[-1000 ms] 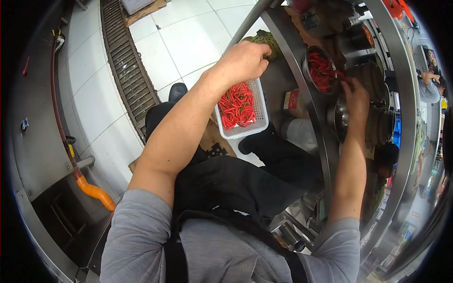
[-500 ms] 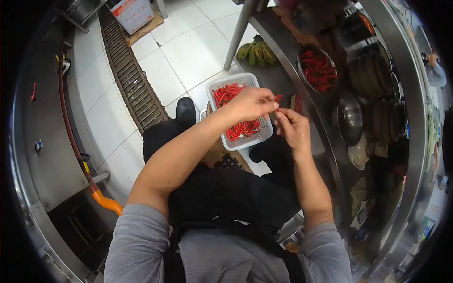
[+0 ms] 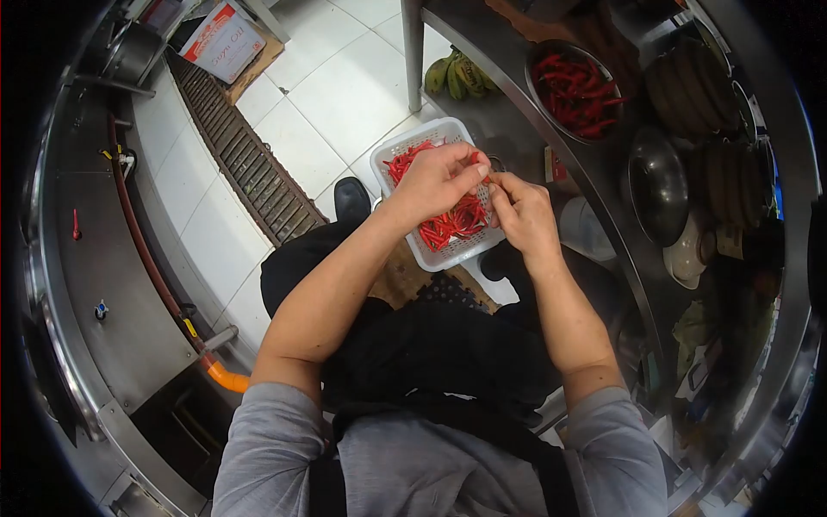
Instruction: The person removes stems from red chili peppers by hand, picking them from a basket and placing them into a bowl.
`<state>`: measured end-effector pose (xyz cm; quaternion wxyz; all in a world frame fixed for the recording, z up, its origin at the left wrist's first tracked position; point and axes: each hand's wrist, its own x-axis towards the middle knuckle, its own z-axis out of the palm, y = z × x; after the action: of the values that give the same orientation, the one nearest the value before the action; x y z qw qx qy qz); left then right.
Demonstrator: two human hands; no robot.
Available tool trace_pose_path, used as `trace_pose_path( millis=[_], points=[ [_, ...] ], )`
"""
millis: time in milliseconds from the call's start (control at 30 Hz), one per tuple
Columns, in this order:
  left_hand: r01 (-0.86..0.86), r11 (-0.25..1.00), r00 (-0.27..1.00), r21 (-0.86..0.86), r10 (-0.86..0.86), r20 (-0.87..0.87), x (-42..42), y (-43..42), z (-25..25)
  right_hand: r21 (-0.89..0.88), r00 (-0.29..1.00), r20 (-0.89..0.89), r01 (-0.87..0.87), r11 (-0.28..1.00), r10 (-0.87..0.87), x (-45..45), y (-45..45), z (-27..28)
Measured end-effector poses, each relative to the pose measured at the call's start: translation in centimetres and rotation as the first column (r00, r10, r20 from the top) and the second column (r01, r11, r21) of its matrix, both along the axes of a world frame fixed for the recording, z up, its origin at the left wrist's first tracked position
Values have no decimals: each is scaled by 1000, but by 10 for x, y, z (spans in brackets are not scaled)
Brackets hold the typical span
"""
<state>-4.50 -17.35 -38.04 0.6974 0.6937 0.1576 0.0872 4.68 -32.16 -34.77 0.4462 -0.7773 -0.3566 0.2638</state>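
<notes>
Over a white plastic basket (image 3: 450,261), my two hands meet with fingertips almost touching. My left hand (image 3: 438,183) is closed on a red chili pepper (image 3: 475,158), of which only a bit shows. The thumb and forefinger of my right hand (image 3: 525,214) pinch at the end of the same chili, where a small greenish-brown piece, perhaps the stem, is visible. Below them, many loose red chilies (image 3: 452,222) lie in the basket, partly covered by my left hand and wrist.
A metal bowl of red chilies (image 3: 575,95) rests on the low steel shelf to the right, near green bananas (image 3: 461,76) and a dark wok (image 3: 656,188). A floor drain grate (image 3: 245,155) and a cardboard box (image 3: 222,43) are to the left.
Both hands have shifted slightly left, more above the basket. Less of the chili shows between the fingers. The camera view has tilted a little.
</notes>
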Motion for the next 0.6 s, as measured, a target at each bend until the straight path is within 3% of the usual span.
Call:
trace_pose_path(
  millis=[67,133,233,400,500,567,600],
  points=[
    [-23,1000,999,-6,23,-34,0,-1,8,49,998,52,-28,998,25,3,-3,-6],
    [-10,986,994,-166,-8,-109,0,-3,18,64,995,88,-60,996,55,2,-7,-6],
    [50,964,976,-259,-102,-194,0,1,24,78,978,174,-127,989,112,0,-14,-2],
    [157,946,954,-285,-220,-206,0,6,19,108,938,307,-204,973,162,-2,-22,-3],
    [167,948,955,-272,-224,-194,2,6,20,109,967,206,-177,978,152,-2,-23,-3],
    [146,954,962,-261,-199,-187,3,6,23,41,994,-37,-105,994,107,-2,-22,5],
    [150,957,965,-250,-196,-172,3,7,24,42,994,-37,-104,994,106,-1,-22,2]
  ],
)
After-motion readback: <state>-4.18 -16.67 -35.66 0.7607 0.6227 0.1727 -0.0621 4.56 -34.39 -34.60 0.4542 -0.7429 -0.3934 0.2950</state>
